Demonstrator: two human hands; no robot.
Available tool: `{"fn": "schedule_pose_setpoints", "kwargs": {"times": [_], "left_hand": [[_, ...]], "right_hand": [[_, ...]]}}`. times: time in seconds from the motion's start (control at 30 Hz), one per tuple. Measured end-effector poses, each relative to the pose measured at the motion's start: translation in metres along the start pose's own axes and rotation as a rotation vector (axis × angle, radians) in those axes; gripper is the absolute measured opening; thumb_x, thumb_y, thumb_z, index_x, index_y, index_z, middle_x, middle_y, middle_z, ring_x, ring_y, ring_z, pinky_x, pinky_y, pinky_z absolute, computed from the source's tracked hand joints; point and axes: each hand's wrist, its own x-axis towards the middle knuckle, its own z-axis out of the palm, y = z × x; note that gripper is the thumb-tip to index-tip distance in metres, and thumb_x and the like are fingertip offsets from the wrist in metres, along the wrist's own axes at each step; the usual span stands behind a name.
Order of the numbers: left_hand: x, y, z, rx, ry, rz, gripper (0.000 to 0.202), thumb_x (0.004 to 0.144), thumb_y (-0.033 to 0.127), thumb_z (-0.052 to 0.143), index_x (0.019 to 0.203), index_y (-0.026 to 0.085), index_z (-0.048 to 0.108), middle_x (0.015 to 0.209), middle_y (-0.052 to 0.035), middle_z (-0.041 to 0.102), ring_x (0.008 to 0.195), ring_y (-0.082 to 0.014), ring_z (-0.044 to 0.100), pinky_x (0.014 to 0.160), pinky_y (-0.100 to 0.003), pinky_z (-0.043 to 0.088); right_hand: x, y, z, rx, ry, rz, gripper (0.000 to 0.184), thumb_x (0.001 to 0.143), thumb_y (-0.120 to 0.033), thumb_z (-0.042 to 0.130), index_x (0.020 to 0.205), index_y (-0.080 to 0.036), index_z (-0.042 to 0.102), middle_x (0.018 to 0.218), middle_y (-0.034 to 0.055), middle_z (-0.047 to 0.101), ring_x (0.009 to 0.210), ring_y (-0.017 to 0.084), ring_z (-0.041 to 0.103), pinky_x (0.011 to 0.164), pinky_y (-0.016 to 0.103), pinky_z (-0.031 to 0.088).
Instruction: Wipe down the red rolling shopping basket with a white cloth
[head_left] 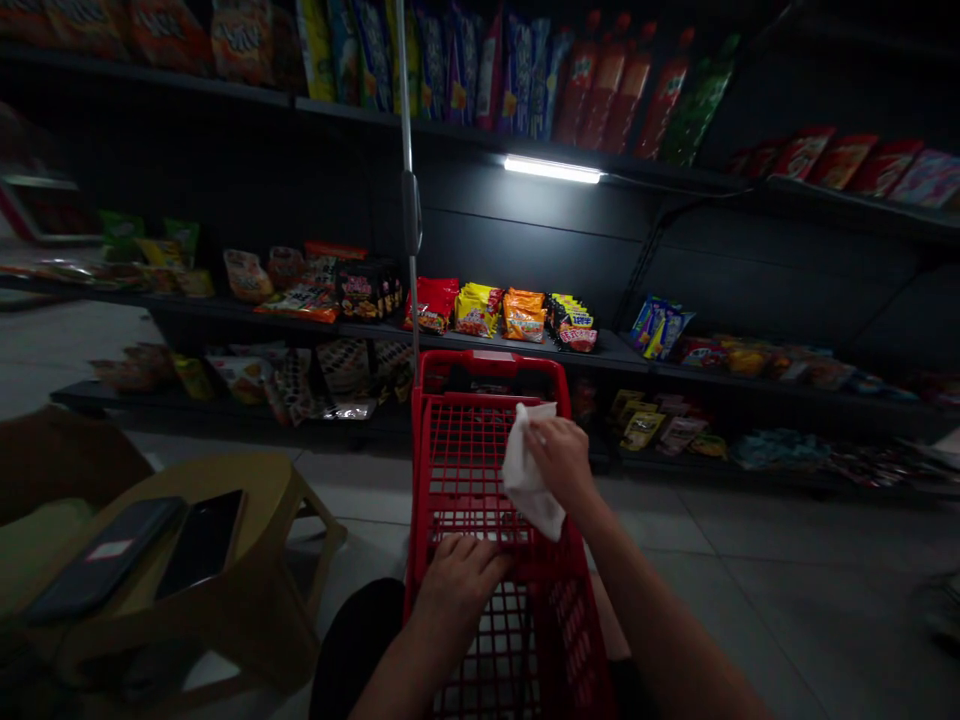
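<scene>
In front of me stands a red plastic shopping cart with a grid body. My right hand is closed around a white cloth or wipe, which hangs down over the cart's right side. My left hand rests on the cart's middle crossbar, its fingers curled over the red edge. The fingertips are partly hidden there. A thin metal pole rises at the cart's left side.
Dark shelves with snack packets and bottles line the far side, lit by a tube lamp. To the left, a yellow-brown stool carries a phone and a dark flat device.
</scene>
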Motion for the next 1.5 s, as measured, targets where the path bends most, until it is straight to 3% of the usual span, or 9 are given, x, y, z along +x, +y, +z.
{"fn": "schedule_pose_setpoints", "kwargs": {"times": [0.1, 0.23, 0.43, 0.63, 0.73, 0.9, 1.03, 1.3, 1.5], "left_hand": [[0.001, -0.002, 0.003, 0.035, -0.014, 0.030, 0.021, 0.094, 0.022, 0.056, 0.112, 0.028, 0.064, 0.101, 0.0001, 0.068, 0.091, -0.0176, 0.057, 0.085, -0.035, 0.037], [0.003, -0.004, 0.005, 0.066, -0.055, 0.051, 0.018, 0.095, 0.024, 0.055, 0.110, 0.028, 0.064, 0.098, 0.0004, 0.067, 0.089, -0.0174, 0.057, 0.085, -0.035, 0.037], [0.004, -0.002, -0.004, 0.070, -0.124, 0.045, 0.021, 0.094, 0.022, 0.056, 0.113, 0.028, 0.063, 0.101, -0.0002, 0.068, 0.092, -0.0178, 0.058, 0.087, -0.036, 0.037], [0.000, 0.001, -0.007, 0.025, -0.062, 0.026, 0.024, 0.093, 0.019, 0.057, 0.114, 0.028, 0.063, 0.105, -0.0006, 0.069, 0.092, -0.0176, 0.057, 0.087, -0.036, 0.036], [0.001, 0.003, -0.007, 0.016, -0.043, 0.017, 0.027, 0.092, 0.018, 0.058, 0.116, 0.028, 0.063, 0.108, -0.0012, 0.068, 0.094, -0.0177, 0.057, 0.089, -0.036, 0.036], [0.003, 0.000, -0.004, 0.044, -0.062, 0.045, 0.024, 0.093, 0.019, 0.057, 0.114, 0.028, 0.063, 0.103, -0.0009, 0.068, 0.092, -0.0174, 0.057, 0.088, -0.036, 0.036], [0.003, -0.003, -0.001, 0.061, -0.066, 0.076, 0.020, 0.094, 0.021, 0.057, 0.112, 0.028, 0.063, 0.099, 0.0012, 0.068, 0.090, -0.0168, 0.058, 0.086, -0.036, 0.035], [0.000, -0.001, -0.004, 0.093, -0.078, 0.086, 0.024, 0.095, 0.022, 0.054, 0.117, 0.027, 0.063, 0.102, -0.0019, 0.068, 0.093, -0.0171, 0.060, 0.083, -0.035, 0.038], [-0.005, 0.000, -0.001, 0.115, 0.046, 0.107, 0.024, 0.097, 0.023, 0.052, 0.117, 0.026, 0.064, 0.100, -0.0035, 0.068, 0.090, -0.0180, 0.060, 0.079, -0.035, 0.041]], "right_hand": [[-0.030, -0.013, 0.021, -0.206, -0.272, -0.146, 0.030, 0.098, -0.036, 0.049, 0.120, -0.024, 0.065, 0.110, 0.0086, 0.069, 0.106, 0.023, 0.059, 0.097, 0.037, 0.038], [-0.051, -0.017, 0.042, -0.265, -0.251, -0.137, 0.039, 0.099, -0.041, 0.046, 0.133, -0.024, 0.055, 0.127, 0.0096, 0.062, 0.119, 0.025, 0.052, 0.103, 0.039, 0.034], [-0.028, -0.012, 0.052, -0.204, -0.232, -0.020, 0.029, 0.099, -0.043, 0.046, 0.095, -0.021, 0.064, 0.100, 0.0074, 0.068, 0.101, 0.024, 0.057, 0.092, 0.036, 0.038], [-0.017, 0.021, 0.012, 0.540, 0.045, 0.358, 0.049, 0.097, -0.060, 0.034, 0.092, -0.020, 0.061, 0.075, -0.0001, 0.063, 0.065, 0.015, 0.055, 0.061, 0.025, 0.042], [-0.017, 0.034, -0.015, 0.432, 0.213, 0.358, 0.045, 0.096, -0.058, 0.039, 0.102, -0.020, 0.063, 0.085, 0.0021, 0.066, 0.074, 0.017, 0.058, 0.067, 0.027, 0.043], [-0.039, 0.022, 0.003, -0.185, -0.179, 0.021, 0.034, 0.095, -0.041, 0.053, 0.121, -0.023, 0.064, 0.113, 0.0096, 0.066, 0.106, 0.025, 0.058, 0.097, 0.038, 0.037], [-0.057, 0.013, 0.028, -0.393, -0.176, -0.026, 0.032, 0.099, -0.038, 0.047, 0.124, -0.023, 0.060, 0.121, 0.0111, 0.063, 0.113, 0.025, 0.053, 0.101, 0.039, 0.030], [-0.042, 0.018, 0.023, -0.351, -0.249, 0.029, 0.028, 0.101, -0.037, 0.043, 0.091, -0.020, 0.063, 0.086, 0.0064, 0.070, 0.087, 0.020, 0.062, 0.083, 0.031, 0.034], [-0.036, -0.038, 0.036, 0.057, -0.354, 0.001, 0.031, 0.102, -0.045, 0.041, 0.107, -0.024, 0.063, 0.097, 0.0018, 0.071, 0.086, 0.016, 0.064, 0.075, 0.026, 0.040]]}}
